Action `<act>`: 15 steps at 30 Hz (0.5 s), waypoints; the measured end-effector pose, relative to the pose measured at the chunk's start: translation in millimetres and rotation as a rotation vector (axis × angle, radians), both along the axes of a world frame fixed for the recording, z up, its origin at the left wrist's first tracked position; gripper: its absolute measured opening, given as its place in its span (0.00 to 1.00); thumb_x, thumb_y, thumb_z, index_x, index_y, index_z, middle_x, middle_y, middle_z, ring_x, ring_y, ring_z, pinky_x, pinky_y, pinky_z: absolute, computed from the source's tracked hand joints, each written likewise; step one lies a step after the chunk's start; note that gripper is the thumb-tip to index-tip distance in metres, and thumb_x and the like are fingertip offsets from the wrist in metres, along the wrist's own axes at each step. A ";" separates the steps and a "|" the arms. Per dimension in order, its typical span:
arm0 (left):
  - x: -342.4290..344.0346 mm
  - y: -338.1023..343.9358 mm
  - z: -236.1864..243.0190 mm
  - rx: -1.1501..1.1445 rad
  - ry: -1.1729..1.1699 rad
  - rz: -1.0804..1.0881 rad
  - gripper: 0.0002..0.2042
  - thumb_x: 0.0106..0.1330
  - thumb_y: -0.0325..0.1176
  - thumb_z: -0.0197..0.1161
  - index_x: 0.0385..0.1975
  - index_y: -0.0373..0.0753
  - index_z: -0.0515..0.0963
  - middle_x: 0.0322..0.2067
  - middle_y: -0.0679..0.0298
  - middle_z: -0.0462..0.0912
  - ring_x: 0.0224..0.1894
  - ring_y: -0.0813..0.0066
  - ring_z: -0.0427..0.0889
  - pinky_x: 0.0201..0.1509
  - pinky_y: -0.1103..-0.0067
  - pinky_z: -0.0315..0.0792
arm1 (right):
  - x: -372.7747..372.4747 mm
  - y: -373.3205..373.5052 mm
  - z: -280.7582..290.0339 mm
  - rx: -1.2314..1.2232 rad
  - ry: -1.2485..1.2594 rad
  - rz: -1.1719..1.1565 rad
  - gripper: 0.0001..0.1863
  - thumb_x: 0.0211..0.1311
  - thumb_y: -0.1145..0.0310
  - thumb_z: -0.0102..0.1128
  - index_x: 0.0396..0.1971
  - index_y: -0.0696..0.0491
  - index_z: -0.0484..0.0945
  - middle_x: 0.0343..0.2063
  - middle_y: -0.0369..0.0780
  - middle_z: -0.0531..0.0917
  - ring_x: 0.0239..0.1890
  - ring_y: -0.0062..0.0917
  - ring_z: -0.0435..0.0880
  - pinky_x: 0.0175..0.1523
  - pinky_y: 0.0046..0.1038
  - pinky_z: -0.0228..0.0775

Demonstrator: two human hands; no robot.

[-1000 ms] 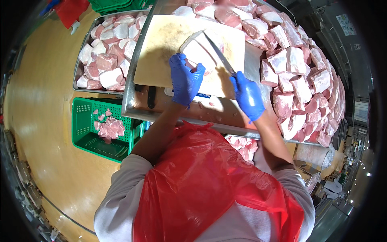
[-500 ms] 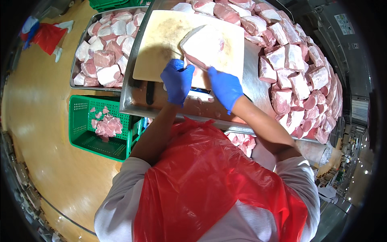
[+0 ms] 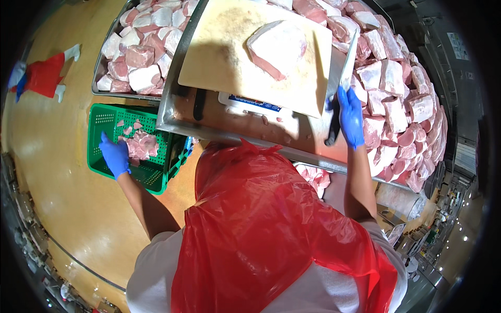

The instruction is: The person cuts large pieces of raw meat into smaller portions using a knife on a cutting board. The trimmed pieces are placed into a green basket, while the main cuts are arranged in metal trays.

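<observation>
Reaching down at nine o'clock, the blue-gloved left hand (image 3: 115, 156) rests with loosened fingers over pink meat scraps (image 3: 140, 145) in the green slotted plastic crate (image 3: 156, 175) on the floor. At two o'clock the right hand (image 3: 350, 116) grips a long steel knife (image 3: 345, 68) beside the pale cutting board (image 3: 229, 62) bearing a slab of raw pork (image 3: 276, 48).

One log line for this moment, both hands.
left hand: in green crate over meat scraps | right hand: gripping knife | meat slab: on cutting board

The left hand (image 3: 115, 156) reaches far down and outward, fingers spread, while the right hand (image 3: 350, 116) is raised, fingers curled closed.
</observation>
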State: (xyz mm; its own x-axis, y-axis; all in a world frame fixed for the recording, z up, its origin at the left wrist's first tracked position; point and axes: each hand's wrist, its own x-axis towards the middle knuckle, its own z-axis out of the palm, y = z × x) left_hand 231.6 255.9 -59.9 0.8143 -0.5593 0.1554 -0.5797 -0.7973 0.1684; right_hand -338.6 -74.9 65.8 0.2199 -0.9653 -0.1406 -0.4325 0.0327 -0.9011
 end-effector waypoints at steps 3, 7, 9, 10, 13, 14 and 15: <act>-15.9 -71.1 33.6 -0.658 0.550 -0.184 0.19 0.67 0.28 0.65 0.56 0.31 0.76 0.45 0.54 0.84 0.45 0.72 0.82 0.51 0.76 0.76 | 28.8 -37.8 -13.2 0.142 -0.323 -0.039 0.15 0.78 0.62 0.47 0.48 0.59 0.75 0.42 0.42 0.84 0.43 0.29 0.84 0.52 0.37 0.78; -79.1 -154.1 47.1 -0.778 0.757 -0.390 0.12 0.68 0.25 0.63 0.51 0.35 0.81 0.45 0.59 0.86 0.47 0.73 0.82 0.53 0.78 0.76 | 77.9 -61.2 -6.1 0.312 -0.528 -0.107 0.16 0.77 0.57 0.51 0.45 0.56 0.78 0.38 0.37 0.82 0.36 0.22 0.78 0.49 0.31 0.77; -99.8 -180.4 31.1 -0.721 0.690 -0.725 0.13 0.70 0.27 0.61 0.53 0.34 0.80 0.49 0.60 0.83 0.49 0.74 0.82 0.54 0.78 0.76 | 81.5 -79.3 -21.5 0.370 -0.507 -0.001 0.15 0.76 0.58 0.52 0.44 0.55 0.79 0.35 0.36 0.82 0.35 0.21 0.78 0.47 0.28 0.75; -123.0 -193.8 30.1 -0.797 0.835 -0.784 0.15 0.70 0.28 0.60 0.55 0.33 0.78 0.53 0.59 0.80 0.53 0.74 0.80 0.56 0.78 0.76 | 85.2 -90.9 -28.1 0.401 -0.498 0.065 0.14 0.76 0.59 0.52 0.43 0.54 0.79 0.34 0.35 0.82 0.35 0.20 0.78 0.46 0.26 0.74; -182.5 -234.7 45.7 -0.953 1.598 -0.732 0.26 0.70 0.28 0.59 0.67 0.35 0.63 0.60 0.57 0.72 0.61 0.67 0.75 0.62 0.73 0.75 | 123.2 -90.1 -19.6 0.313 -0.463 0.127 0.11 0.75 0.60 0.54 0.35 0.51 0.77 0.27 0.32 0.78 0.30 0.17 0.74 0.39 0.20 0.67; -200.0 -251.4 60.6 -0.999 1.829 -0.645 0.30 0.71 0.28 0.58 0.71 0.36 0.56 0.58 0.58 0.71 0.61 0.64 0.75 0.63 0.71 0.75 | 123.8 -94.7 -21.2 0.326 -0.485 0.220 0.12 0.75 0.59 0.54 0.34 0.51 0.77 0.27 0.32 0.78 0.29 0.16 0.74 0.37 0.20 0.67; -205.3 -260.5 70.9 -0.978 1.795 -0.684 0.30 0.70 0.29 0.61 0.70 0.34 0.58 0.54 0.58 0.73 0.59 0.67 0.76 0.60 0.73 0.77 | 140.0 -85.6 -15.9 0.302 -0.444 0.247 0.12 0.75 0.59 0.54 0.34 0.51 0.77 0.27 0.32 0.78 0.29 0.16 0.74 0.37 0.20 0.67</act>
State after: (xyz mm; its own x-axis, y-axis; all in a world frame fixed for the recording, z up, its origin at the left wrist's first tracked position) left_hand 26.3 -4.6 11.0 0.1331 -0.9911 -0.0037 0.5455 0.0701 0.8352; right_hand -198.6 -160.5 49.9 0.5341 -0.8093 -0.2443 -0.0437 0.2622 -0.9640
